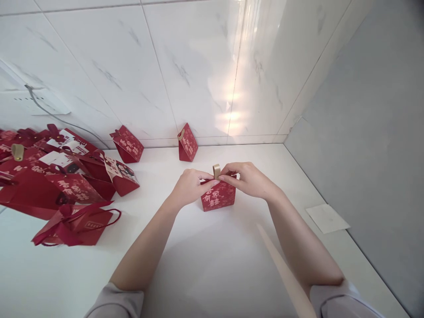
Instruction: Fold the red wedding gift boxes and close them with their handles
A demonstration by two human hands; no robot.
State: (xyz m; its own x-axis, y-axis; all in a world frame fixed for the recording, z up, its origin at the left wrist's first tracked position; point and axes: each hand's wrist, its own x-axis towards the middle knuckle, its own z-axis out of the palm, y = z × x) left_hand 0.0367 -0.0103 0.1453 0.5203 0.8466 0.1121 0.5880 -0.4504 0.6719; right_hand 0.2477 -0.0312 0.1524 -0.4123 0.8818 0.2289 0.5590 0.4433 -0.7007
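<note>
One box point(219, 197) seemingly below each grip point(190, 187) point(248, 179)

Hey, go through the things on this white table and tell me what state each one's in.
Small red cardboard box with pale lettering: upright, top pinched by left hand and right hand; whether fastened, unclear.
Gold ribbon loop: sticking up from its top.
Two red lettered boxes at the back: standing apart.
Assorted red boxes at left: crowded together.
Red box with dark-red ribbon: ribbon draped across it.
White paper square: lying flat.

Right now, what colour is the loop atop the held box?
The loop is gold; head view.
</note>
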